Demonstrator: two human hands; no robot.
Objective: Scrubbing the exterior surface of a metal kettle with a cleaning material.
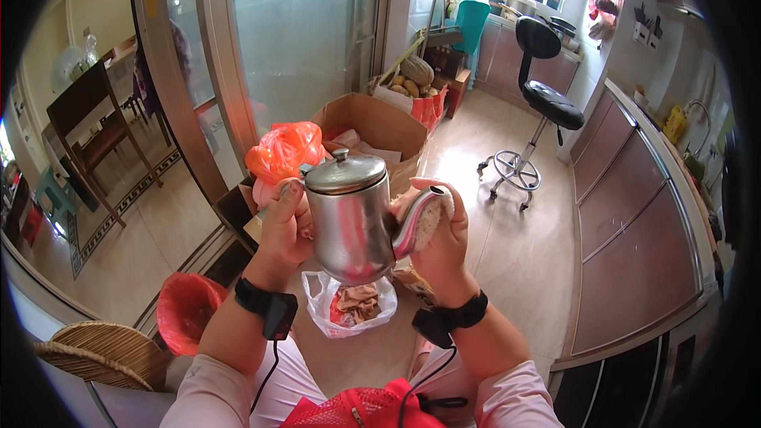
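A stainless steel teapot (351, 229) is held up in front of me, its knobbed lid (345, 172) on top. My left hand (285, 217) grips it on the handle side, thumb uppermost; most of the handle is hidden. On the other side my right hand (446, 244) presses a pale, fluffy cloth (429, 223) against the curved spout (416, 220). Below the teapot, a white plastic bag (318, 315) lies open on the floor with crumpled brown paper or cloth (358, 302) inside.
A red-lined bin (184, 315) and woven baskets (113, 345) are at my left. Ahead are an orange-red plastic bag (288, 148), a cardboard box (357, 110) and a box of potatoes and a melon (416, 71). A wheeled stool (550, 104) stands near the cabinets (630, 220) on the right.
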